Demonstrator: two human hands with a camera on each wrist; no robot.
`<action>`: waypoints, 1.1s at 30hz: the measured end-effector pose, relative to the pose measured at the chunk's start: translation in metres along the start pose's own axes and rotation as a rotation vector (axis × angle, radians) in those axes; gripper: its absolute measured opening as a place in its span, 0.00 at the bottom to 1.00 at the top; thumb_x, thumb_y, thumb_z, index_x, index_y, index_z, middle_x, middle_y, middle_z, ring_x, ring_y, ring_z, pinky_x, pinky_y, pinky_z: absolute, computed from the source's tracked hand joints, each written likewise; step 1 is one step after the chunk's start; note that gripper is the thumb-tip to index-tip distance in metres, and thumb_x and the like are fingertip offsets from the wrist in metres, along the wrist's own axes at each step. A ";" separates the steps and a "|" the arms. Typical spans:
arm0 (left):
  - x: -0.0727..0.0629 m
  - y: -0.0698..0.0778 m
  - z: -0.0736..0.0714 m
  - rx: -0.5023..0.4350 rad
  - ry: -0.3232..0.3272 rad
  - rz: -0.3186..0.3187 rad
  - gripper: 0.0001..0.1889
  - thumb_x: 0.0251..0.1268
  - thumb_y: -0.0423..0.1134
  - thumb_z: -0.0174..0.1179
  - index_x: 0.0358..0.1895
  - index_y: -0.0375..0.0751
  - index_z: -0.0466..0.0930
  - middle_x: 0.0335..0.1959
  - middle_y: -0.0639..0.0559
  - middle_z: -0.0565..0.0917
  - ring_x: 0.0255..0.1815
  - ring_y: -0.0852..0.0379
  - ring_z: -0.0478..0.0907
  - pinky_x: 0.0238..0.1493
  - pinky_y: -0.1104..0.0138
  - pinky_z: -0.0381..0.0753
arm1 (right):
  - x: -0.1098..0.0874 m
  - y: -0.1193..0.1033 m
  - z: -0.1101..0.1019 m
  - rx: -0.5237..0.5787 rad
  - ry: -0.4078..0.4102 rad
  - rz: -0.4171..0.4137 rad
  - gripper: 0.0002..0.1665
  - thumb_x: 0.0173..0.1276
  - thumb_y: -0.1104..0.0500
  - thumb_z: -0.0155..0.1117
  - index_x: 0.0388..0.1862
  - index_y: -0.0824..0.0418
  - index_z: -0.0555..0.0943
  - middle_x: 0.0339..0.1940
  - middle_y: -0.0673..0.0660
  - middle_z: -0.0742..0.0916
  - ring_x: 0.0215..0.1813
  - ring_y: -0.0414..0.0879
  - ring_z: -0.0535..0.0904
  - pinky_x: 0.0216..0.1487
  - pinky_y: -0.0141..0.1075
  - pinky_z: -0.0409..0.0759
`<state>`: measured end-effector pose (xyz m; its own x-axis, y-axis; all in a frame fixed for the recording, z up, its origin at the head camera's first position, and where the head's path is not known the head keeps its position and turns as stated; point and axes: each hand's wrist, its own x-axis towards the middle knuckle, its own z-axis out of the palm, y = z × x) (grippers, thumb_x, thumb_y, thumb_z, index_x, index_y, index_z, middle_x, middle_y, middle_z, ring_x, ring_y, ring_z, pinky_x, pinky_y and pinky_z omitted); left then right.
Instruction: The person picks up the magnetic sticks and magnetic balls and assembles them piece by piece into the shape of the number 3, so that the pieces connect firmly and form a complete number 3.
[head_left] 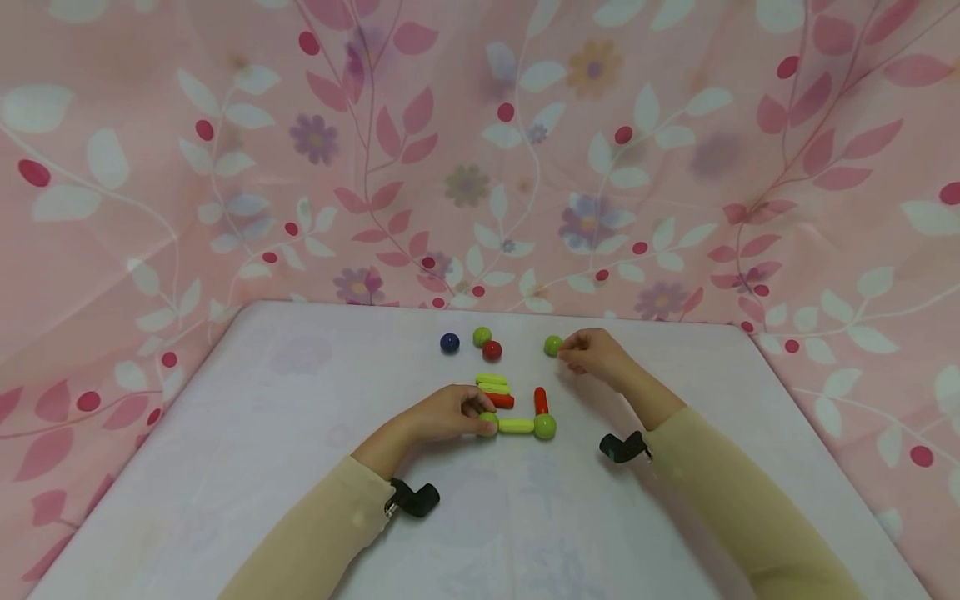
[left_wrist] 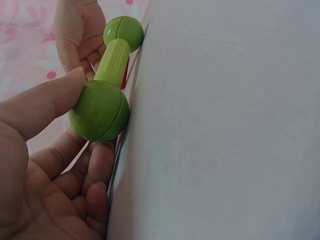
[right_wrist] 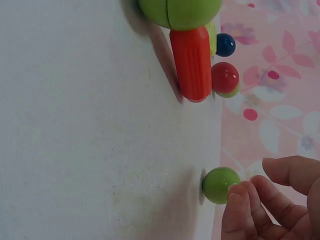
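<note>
My left hand pinches a green ball between thumb and fingers. That ball sits on one end of a yellow-green rod, and a second green ball caps the other end. From this second ball a red rod points away toward the back of the table. Farther back, my right hand is at a loose green ball. Its fingertips are right at the ball's side, while the thumb stands apart from it in the right wrist view.
Behind the left hand lie yellow-green rods and another red rod, partly hidden by the fingers. Near the back edge are a dark blue ball, a green ball and a red ball. A flowered pink cloth hangs behind the white table.
</note>
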<state>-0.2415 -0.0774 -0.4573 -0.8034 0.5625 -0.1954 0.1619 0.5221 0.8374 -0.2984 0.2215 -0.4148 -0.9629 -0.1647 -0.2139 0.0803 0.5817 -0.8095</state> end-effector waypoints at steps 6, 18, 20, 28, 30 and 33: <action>-0.001 0.002 0.001 -0.002 0.001 -0.007 0.13 0.61 0.48 0.72 0.45 0.50 0.83 0.38 0.57 0.81 0.41 0.56 0.75 0.45 0.63 0.75 | 0.008 0.003 -0.001 -0.017 0.040 -0.027 0.15 0.72 0.60 0.64 0.52 0.69 0.80 0.45 0.61 0.83 0.41 0.48 0.79 0.48 0.39 0.82; -0.001 0.002 0.001 -0.006 0.008 -0.011 0.13 0.61 0.47 0.72 0.45 0.49 0.83 0.37 0.55 0.80 0.40 0.55 0.74 0.41 0.64 0.74 | 0.023 0.012 0.003 -0.094 0.142 -0.058 0.15 0.72 0.56 0.65 0.51 0.64 0.80 0.52 0.63 0.83 0.52 0.55 0.78 0.47 0.41 0.80; -0.001 0.002 0.001 -0.003 0.010 -0.010 0.13 0.61 0.47 0.72 0.45 0.49 0.83 0.37 0.55 0.80 0.40 0.55 0.74 0.41 0.64 0.75 | 0.026 0.012 0.004 -0.099 0.146 -0.064 0.17 0.72 0.55 0.66 0.53 0.65 0.79 0.54 0.64 0.82 0.56 0.57 0.78 0.49 0.42 0.79; -0.001 0.001 0.001 -0.001 0.006 -0.020 0.13 0.61 0.48 0.72 0.45 0.51 0.83 0.37 0.56 0.81 0.41 0.55 0.75 0.43 0.65 0.75 | 0.036 0.014 0.007 -0.098 0.073 -0.042 0.24 0.73 0.55 0.65 0.63 0.66 0.76 0.61 0.65 0.79 0.60 0.58 0.77 0.53 0.43 0.79; -0.001 0.001 0.001 -0.003 0.005 -0.015 0.13 0.61 0.48 0.72 0.45 0.50 0.83 0.38 0.56 0.81 0.41 0.55 0.75 0.43 0.65 0.75 | 0.038 0.015 0.008 -0.110 0.064 -0.045 0.25 0.73 0.55 0.65 0.63 0.66 0.76 0.60 0.65 0.80 0.59 0.57 0.77 0.54 0.44 0.79; -0.001 0.001 0.000 -0.001 0.007 -0.007 0.13 0.61 0.48 0.72 0.45 0.50 0.83 0.38 0.56 0.81 0.41 0.56 0.75 0.44 0.64 0.76 | 0.039 0.016 0.009 -0.142 0.063 -0.056 0.25 0.73 0.55 0.64 0.63 0.66 0.77 0.59 0.64 0.81 0.59 0.57 0.77 0.55 0.44 0.78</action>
<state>-0.2402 -0.0772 -0.4564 -0.8084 0.5545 -0.1975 0.1558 0.5250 0.8367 -0.3319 0.2171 -0.4408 -0.9794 -0.1527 -0.1320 -0.0074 0.6805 -0.7327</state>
